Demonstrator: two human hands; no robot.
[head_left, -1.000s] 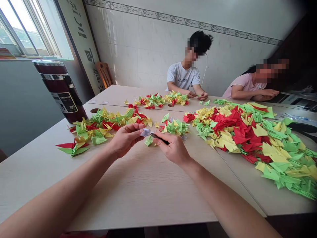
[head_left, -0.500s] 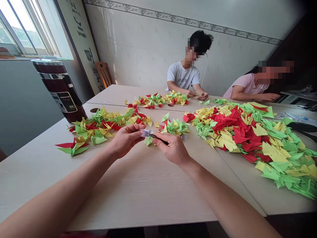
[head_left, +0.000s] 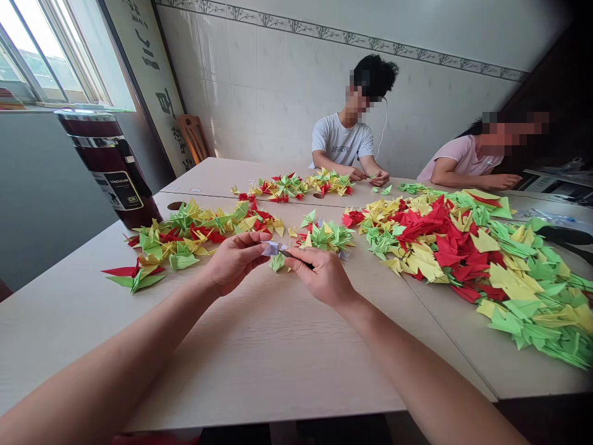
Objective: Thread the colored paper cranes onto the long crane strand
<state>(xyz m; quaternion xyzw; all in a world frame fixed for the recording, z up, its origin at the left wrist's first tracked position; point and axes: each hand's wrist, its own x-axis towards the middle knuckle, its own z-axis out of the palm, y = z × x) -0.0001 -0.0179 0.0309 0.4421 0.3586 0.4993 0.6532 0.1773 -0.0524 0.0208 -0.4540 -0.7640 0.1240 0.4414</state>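
Right between both hands [head_left: 282, 262], pale paper [head_left: 271, 248]

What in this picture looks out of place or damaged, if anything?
Nothing looks damaged or spilled. The left hand and right hand pinch a small pale folded paper between them. The one odd piece: a red and green folded figure lies apart from the nearest paper pile.

Pale wooden table [head_left: 259, 364], heaps of folded paper cranes [head_left: 467, 247], dark vacuum flask [head_left: 111, 167] near the left edge
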